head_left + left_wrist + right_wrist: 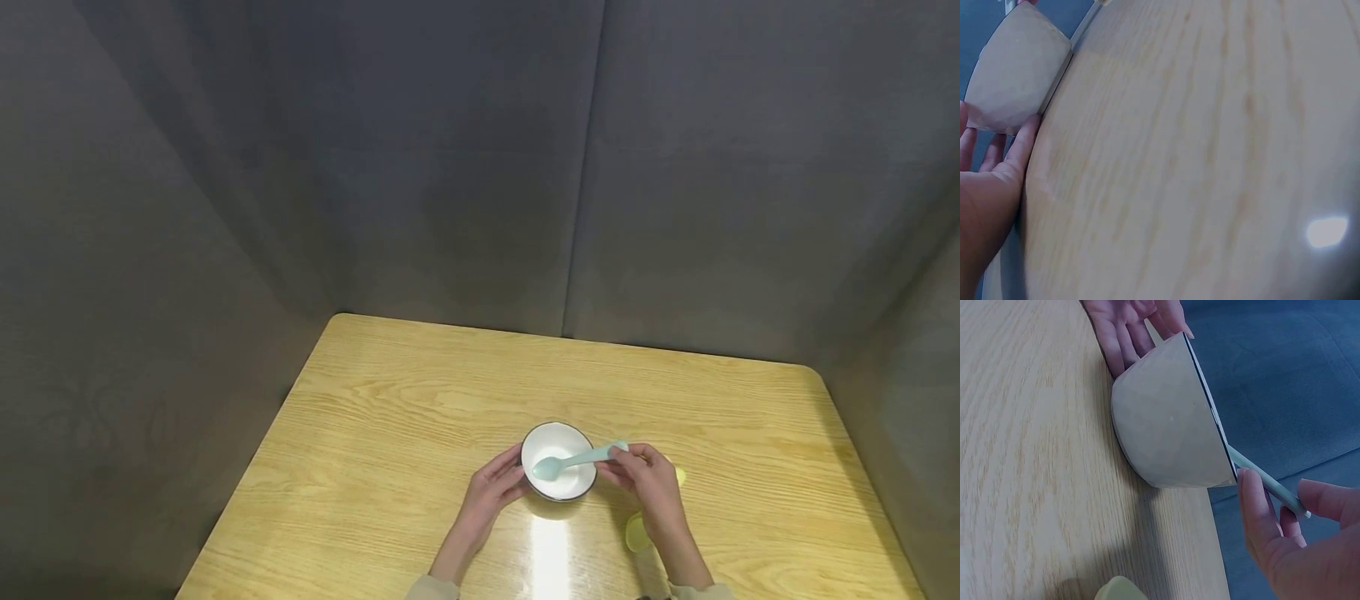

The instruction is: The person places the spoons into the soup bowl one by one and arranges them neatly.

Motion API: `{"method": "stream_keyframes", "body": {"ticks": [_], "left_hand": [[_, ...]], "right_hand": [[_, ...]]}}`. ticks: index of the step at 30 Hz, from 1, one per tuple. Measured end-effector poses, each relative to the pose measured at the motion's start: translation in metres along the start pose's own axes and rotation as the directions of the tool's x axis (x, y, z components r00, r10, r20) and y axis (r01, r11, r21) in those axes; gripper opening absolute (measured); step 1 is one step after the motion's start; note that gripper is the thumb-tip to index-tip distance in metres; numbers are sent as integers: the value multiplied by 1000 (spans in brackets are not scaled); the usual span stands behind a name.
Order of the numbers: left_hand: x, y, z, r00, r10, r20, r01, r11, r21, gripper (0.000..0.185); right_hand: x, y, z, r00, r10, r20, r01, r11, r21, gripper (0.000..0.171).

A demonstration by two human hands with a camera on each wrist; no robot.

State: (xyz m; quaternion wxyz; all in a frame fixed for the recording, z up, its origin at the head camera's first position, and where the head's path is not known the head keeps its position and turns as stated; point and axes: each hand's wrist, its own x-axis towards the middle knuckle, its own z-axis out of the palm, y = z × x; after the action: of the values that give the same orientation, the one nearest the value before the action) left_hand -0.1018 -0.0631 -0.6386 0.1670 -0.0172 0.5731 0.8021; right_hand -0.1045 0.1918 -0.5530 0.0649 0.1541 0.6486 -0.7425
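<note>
A white bowl (572, 487) with a dark rim stands on the wooden table (420, 400), near the front edge. A pale teal spoon (573, 460) lies in it, head down in the bowl and handle sticking out over the right rim. My right hand (621, 467) pinches the end of that handle (1267, 482) between thumb and fingers (1259, 519). My left hand (507, 477) rests against the bowl's left side (1016, 75), its straight fingers (1129, 331) touching the wall. The bowl's inside looks white; I cannot tell what it holds.
A yellow object (637, 533) lies on the table under my right wrist, with a second yellow bit (680, 477) beyond the hand. Grey padded walls (480, 167) close off the table's back and sides. Bare wood stretches to the left and behind the bowl.
</note>
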Motion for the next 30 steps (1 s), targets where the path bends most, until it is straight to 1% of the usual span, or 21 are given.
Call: {"method": "stream_keyframes", "body": {"ticks": [10,16,20,25,28,30], "left_hand": [[-1,3,1,1000,-6,-7,6,1000,3,55],[0,1,0,1000,-7,1,7,1000,-1,54],[0,0,-1,1000,-12,-4,12,1000,-6,53],[0,0,-1,1000,-6,-2,6,1000,-14,52],[0,1,-1,1000,-8,-4,8,1000,-8,52],[0,1,-1,1000,-10,-7,10,1000,-5,52]], "right_hand": [[0,5,-2,1000,-13,1,13,999,-36,25],[1,6,-4,1000,3,-25,-5,999,-54,24],[0,8,-8,999,10,-33,-12,997,-79,26],[0,8,-19,999,2,-42,-7,990,-139,34],[0,7,-31,998,-1,-57,-10,980,-201,40],[-1,8,-40,998,-8,-68,-10,966,-259,42]]}}
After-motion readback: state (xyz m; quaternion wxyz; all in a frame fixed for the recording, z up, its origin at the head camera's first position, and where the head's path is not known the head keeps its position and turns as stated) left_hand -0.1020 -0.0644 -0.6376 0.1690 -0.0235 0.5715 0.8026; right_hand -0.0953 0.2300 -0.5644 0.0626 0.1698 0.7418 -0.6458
